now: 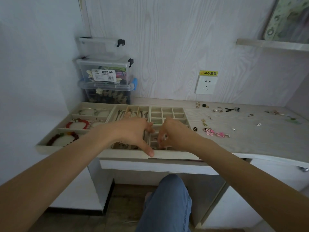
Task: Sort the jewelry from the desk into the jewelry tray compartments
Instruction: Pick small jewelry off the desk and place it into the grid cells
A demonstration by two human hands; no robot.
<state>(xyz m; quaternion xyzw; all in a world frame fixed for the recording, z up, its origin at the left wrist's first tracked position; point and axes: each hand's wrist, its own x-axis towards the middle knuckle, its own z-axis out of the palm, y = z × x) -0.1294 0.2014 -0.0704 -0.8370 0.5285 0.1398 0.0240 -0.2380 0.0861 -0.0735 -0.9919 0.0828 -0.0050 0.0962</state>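
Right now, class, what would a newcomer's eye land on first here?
Two hands, the left hand and right hand, meet over the small-compartment jewelry tray at the desk's front edge. Red bead bracelets lie in the leftmost tray, and pink knot ornaments lie loose on the desk to the right.

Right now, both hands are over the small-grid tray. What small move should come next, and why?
Probably reach the right hand to the pink knot ornament on the desk. It lies loose nearest the grid tray, whose far cells look empty. I cannot tell whether the hands hold anything.
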